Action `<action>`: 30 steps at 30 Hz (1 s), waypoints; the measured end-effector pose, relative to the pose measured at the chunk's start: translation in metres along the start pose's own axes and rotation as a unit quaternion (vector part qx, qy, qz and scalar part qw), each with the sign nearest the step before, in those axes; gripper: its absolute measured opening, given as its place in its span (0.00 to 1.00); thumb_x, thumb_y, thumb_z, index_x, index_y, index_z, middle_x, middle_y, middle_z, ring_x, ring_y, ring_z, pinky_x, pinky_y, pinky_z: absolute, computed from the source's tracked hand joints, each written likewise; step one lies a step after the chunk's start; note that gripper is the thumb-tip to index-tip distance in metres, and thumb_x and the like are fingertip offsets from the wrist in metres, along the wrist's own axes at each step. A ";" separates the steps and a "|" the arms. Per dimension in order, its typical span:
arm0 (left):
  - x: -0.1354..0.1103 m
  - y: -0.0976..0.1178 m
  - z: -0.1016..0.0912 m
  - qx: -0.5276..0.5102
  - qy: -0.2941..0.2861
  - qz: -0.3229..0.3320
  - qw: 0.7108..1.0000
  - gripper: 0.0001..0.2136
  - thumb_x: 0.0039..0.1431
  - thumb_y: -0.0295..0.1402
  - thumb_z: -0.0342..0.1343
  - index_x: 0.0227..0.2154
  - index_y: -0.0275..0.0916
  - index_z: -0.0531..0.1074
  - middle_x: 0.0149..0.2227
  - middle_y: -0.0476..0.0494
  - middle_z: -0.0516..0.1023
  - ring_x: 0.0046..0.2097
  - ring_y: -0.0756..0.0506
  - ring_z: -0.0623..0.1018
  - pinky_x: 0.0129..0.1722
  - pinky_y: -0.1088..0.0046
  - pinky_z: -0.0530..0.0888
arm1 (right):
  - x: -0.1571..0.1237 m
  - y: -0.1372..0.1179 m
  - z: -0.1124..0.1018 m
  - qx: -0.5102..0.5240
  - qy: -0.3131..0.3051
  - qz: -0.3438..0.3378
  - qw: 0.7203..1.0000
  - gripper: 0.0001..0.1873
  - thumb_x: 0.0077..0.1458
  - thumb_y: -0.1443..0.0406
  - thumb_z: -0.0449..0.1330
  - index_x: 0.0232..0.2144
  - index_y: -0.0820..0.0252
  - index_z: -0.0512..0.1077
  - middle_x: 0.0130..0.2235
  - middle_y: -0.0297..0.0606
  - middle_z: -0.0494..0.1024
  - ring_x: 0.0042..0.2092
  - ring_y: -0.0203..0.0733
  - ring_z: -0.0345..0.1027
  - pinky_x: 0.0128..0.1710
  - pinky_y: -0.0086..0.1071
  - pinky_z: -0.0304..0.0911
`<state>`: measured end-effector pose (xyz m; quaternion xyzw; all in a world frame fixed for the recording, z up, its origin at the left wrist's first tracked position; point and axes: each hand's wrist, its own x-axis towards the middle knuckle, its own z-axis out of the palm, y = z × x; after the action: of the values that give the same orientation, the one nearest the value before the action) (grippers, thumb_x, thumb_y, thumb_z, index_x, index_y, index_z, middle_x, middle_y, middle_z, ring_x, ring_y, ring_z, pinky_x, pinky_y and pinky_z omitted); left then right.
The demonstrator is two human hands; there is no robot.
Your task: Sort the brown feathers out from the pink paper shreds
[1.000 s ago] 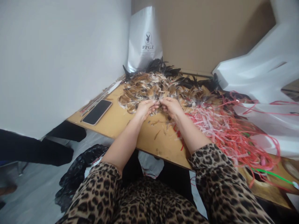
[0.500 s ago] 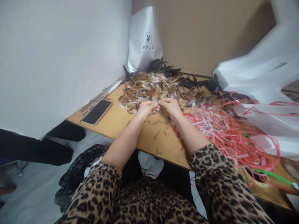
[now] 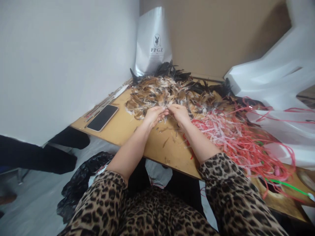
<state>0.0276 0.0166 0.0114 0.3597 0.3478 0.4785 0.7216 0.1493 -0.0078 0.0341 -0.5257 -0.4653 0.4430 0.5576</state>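
My left hand (image 3: 155, 116) is closed in a pinch at the front edge of a heap of brown and white feathers (image 3: 147, 93). Opposite it, my right hand (image 3: 179, 113) pinches too, its fingertips meeting those of the left. Between them is what looks like the pale base of a brown feather (image 3: 162, 97), which blends into the heap behind. Just beyond the right forearm spreads a tangle of red and pink ribbon-like strips (image 3: 228, 134). A few loose feather bits (image 3: 166, 142) lie on the wooden table (image 3: 133, 137) below my hands.
A phone (image 3: 102, 118) rests at the table's left edge. Black feathers (image 3: 169, 70) border the heap near a white printed bag (image 3: 154, 42). White plastic sheeting (image 3: 265, 75) stands on the right, a green strip (image 3: 290, 186) below. A black plastic bag (image 3: 81, 183) is on the floor.
Both hands stay at nearly the same spot, fingertips still together. The right wrist and fingers have shifted very slightly; the heap and strips look the same.
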 end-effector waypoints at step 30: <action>-0.003 0.003 0.001 0.124 -0.029 0.056 0.990 0.08 0.46 0.31 0.61 0.21 0.30 0.72 0.19 0.47 0.72 0.19 0.57 0.69 0.19 0.84 0.62 | 0.007 0.004 -0.005 0.052 -0.008 0.039 0.998 0.17 0.31 0.57 0.66 0.24 0.63 0.72 0.17 0.29 0.68 0.20 0.29 0.58 0.20 0.25 0.53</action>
<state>0.0260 0.0150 0.0146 0.4793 0.3629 0.4609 0.6528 0.1554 -0.0016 0.0300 -0.5101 -0.4252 0.4924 0.5626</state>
